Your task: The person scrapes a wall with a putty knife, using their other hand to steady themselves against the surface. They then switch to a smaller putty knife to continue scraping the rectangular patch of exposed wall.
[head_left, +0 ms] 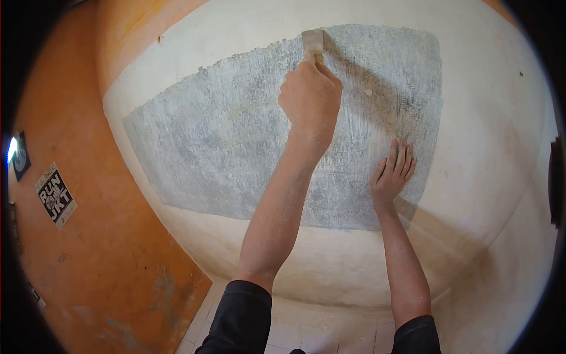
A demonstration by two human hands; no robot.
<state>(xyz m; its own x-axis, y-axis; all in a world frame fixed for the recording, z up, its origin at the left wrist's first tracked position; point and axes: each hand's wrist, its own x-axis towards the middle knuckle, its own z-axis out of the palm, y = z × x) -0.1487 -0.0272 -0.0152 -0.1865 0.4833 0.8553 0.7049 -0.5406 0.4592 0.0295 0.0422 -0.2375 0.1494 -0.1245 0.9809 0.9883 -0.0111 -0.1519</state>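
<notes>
My left hand (311, 97) is closed round the handle of a scraper (313, 40), arm stretched upward. The flat metal blade meets the ragged upper edge of a grey, rough patch (236, 135) on the wall, where bare surface borders the pale coating (247, 26). Lower and to the right, my right hand (394, 171) lies flat against the grey patch with its fingers extended and nothing in it. Pale dust clings to the left forearm.
An orange wall (118, 236) meets the pale wall at a corner on the left. It carries a black-and-white sticker (56, 195) and a dark sticker (21, 156). A tiled floor (318, 333) shows at the bottom. A dark object (556, 183) stands at the right edge.
</notes>
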